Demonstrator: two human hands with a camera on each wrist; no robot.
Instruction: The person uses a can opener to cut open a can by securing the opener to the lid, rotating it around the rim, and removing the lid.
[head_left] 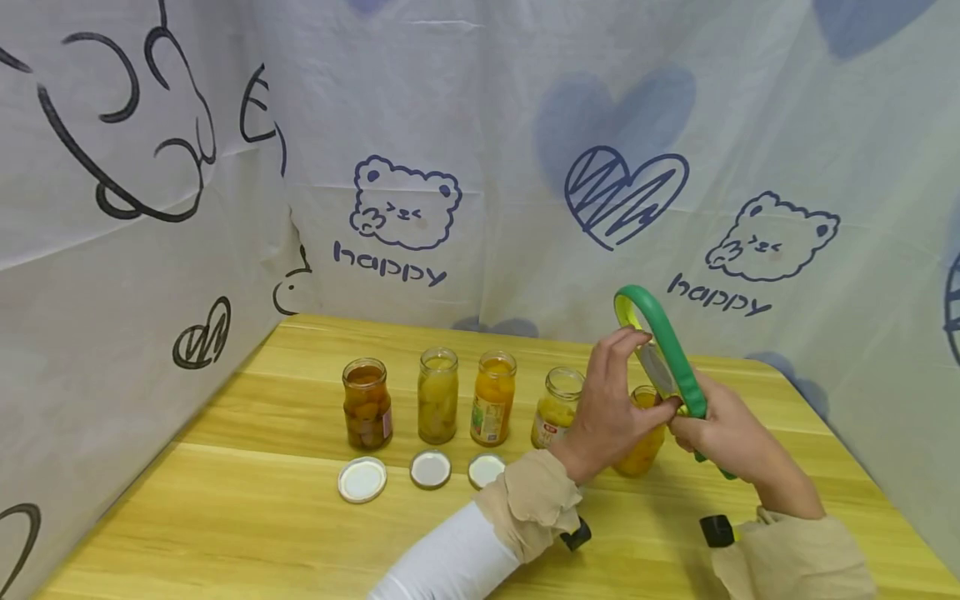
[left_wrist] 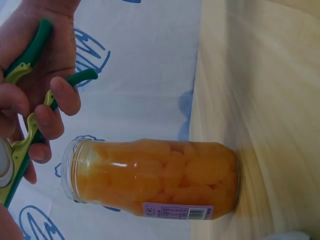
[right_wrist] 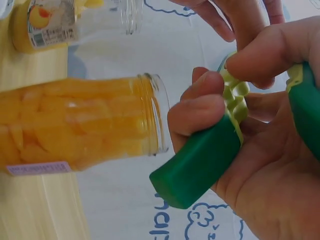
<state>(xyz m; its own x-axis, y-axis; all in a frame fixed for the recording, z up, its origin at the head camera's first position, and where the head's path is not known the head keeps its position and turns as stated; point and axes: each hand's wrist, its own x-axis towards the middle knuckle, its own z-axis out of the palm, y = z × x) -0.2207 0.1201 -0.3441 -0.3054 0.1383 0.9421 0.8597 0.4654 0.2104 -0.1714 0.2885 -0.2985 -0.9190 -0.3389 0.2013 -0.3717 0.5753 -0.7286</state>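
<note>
A green and yellow jar opener (head_left: 670,337) is held up above the right part of the table. My right hand (head_left: 726,432) grips its handles, with fingers wrapped round the green ends (right_wrist: 197,167). A round pale metal lid (head_left: 655,367) sits within the opener's toothed yellow side. My left hand (head_left: 609,402) spans that lid, fingertips at its upper edge and thumb at the lower one. Below the hands stands an uncapped glass jar (left_wrist: 170,175) of orange fruit pieces, upright on the table, partly hidden by the hands in the head view.
To the left stand several more uncapped jars of fruit: a dark brown one (head_left: 367,412), a greenish one (head_left: 437,400), an orange one (head_left: 492,404) and a yellow one (head_left: 555,412). Three lids (head_left: 362,479) lie before them on the wooden table (head_left: 247,517). A printed cloth (head_left: 480,125) hangs behind.
</note>
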